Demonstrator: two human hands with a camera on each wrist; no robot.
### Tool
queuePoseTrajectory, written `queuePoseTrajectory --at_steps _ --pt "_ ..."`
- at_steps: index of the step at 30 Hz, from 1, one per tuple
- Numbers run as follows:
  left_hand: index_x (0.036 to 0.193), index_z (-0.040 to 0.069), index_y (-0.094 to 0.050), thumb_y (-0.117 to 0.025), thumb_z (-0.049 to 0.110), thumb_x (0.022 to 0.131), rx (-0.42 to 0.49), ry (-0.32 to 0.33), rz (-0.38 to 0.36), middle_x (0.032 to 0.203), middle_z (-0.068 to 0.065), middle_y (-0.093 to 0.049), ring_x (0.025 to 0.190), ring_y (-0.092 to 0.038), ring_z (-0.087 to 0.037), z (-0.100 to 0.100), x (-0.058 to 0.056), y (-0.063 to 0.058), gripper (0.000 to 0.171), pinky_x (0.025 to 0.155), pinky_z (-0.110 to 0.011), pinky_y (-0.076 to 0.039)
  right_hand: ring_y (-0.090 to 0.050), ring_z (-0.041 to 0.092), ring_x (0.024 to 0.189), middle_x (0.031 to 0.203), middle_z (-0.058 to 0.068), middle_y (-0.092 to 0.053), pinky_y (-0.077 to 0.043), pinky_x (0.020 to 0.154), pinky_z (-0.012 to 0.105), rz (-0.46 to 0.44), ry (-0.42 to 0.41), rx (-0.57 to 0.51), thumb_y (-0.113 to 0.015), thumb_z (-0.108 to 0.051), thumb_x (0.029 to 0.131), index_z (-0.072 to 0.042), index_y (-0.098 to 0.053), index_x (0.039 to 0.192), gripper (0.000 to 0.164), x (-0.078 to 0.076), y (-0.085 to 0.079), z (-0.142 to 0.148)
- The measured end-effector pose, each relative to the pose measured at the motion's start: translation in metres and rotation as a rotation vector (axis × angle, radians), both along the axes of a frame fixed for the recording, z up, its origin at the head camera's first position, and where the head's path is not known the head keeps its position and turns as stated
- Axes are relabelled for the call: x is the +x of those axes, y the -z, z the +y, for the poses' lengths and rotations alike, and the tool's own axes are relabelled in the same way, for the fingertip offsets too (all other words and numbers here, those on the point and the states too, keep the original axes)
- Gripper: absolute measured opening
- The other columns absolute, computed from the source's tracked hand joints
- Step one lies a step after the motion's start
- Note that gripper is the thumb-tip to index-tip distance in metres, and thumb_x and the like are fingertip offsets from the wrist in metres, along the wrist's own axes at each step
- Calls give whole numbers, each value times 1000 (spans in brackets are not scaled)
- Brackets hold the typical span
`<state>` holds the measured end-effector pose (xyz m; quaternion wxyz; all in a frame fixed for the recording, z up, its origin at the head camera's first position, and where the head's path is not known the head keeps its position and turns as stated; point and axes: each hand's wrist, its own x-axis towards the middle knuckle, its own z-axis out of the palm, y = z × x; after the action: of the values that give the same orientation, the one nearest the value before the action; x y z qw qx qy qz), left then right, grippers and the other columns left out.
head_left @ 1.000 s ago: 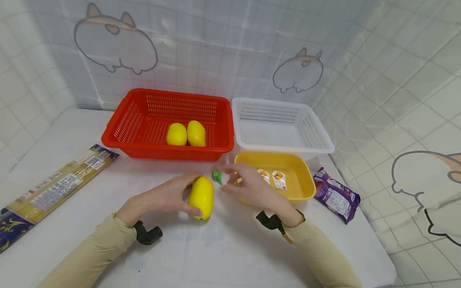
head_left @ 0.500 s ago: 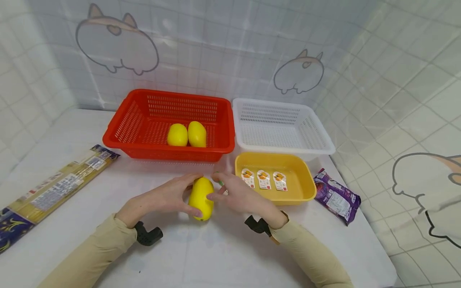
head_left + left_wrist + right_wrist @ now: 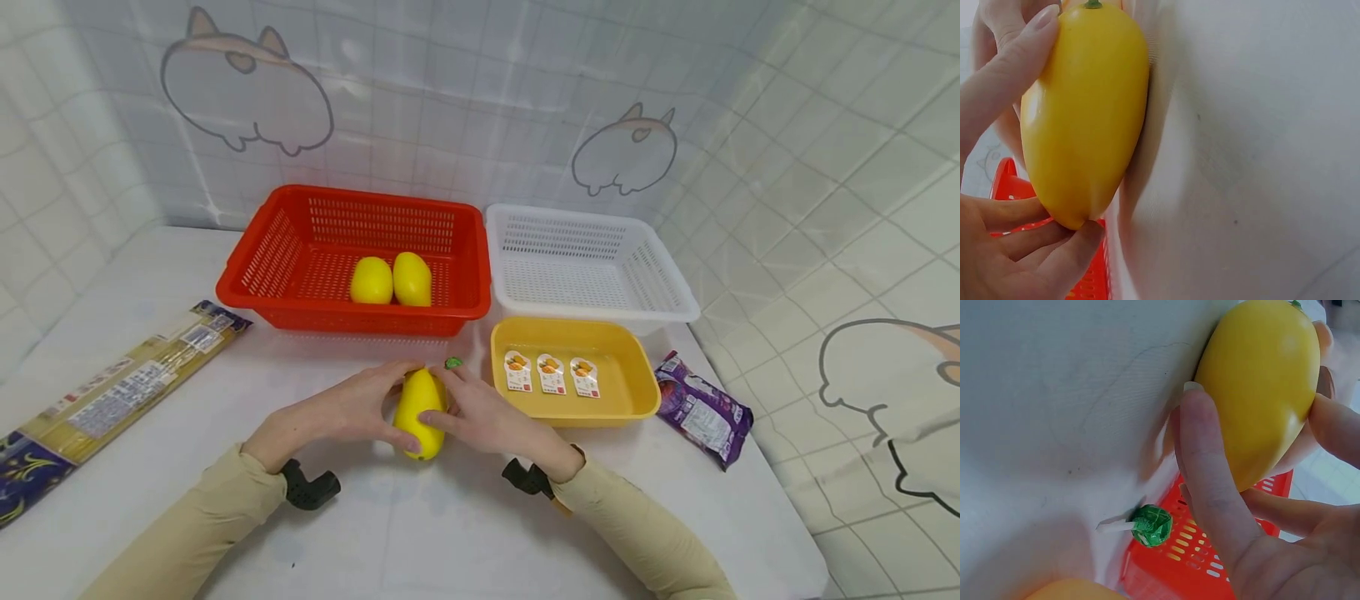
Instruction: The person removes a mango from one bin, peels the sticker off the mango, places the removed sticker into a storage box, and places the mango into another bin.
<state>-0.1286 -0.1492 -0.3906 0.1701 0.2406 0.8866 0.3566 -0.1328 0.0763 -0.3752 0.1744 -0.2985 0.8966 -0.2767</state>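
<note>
A yellow mango (image 3: 417,412) with a small green stem end lies on the white table between both hands. My left hand (image 3: 358,408) grips it from the left, thumb near the stem end and fingers round the far tip, as the left wrist view shows. From the right, my right hand (image 3: 487,412) holds the same mango, thumb and fingers against its side and tip. Just beyond the right fingers is a green-wrapped lollipop (image 3: 1152,525) with a white stick, mostly hidden by the hand in the head view.
Behind stand a red basket (image 3: 352,318) with two mangoes (image 3: 371,281) and a white basket (image 3: 592,312). A yellow tub (image 3: 618,379) with several stickers (image 3: 551,374) sits at right, beside a purple packet (image 3: 705,412). A noodle pack (image 3: 127,396) lies at left.
My right hand has moved left from beside the yellow tub, passing over the lollipop, and now holds the mango too. My left hand keeps its grip in place.
</note>
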Motion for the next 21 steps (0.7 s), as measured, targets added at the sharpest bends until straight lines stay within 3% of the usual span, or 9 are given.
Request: queuePoseTrajectory --at_steps 6,10,14,21 --pt "154 15 -34 -86 59 66 -2 24 -7 154 0 -42 135 -46 -22 -6 -3 2 111 113 -46 -41 -54 13 93 124 4 -47 -49 73 20 -5 2 18 -62 -46 97 -12 -37 153 70 1 -1 0" --pt "157 13 -30 -85 57 70 13 49 -27 159 -5 -36 141 -43 -29 -14 -3 -4 112 113 -51 -40 -54 14 93 122 4 -47 -49 73 20 -6 2 14 -62 -46 97 -12 -38 153 69 2 -1 -1" --pt "158 16 -28 -81 57 75 2 20 -28 161 -9 -33 142 -40 -38 -25 -3 -16 107 111 -58 -39 -53 13 93 121 4 -47 -49 72 20 -9 8 19 -62 -46 97 -12 -37 153 70 2 -1 -1" --pt "157 19 -30 -77 56 80 1 -72 16 159 -9 -38 143 -38 -40 -41 -4 -38 97 108 -63 -41 -52 12 92 115 2 -48 -49 71 20 -40 25 18 -62 -46 96 -11 -36 153 72 0 -2 -1"
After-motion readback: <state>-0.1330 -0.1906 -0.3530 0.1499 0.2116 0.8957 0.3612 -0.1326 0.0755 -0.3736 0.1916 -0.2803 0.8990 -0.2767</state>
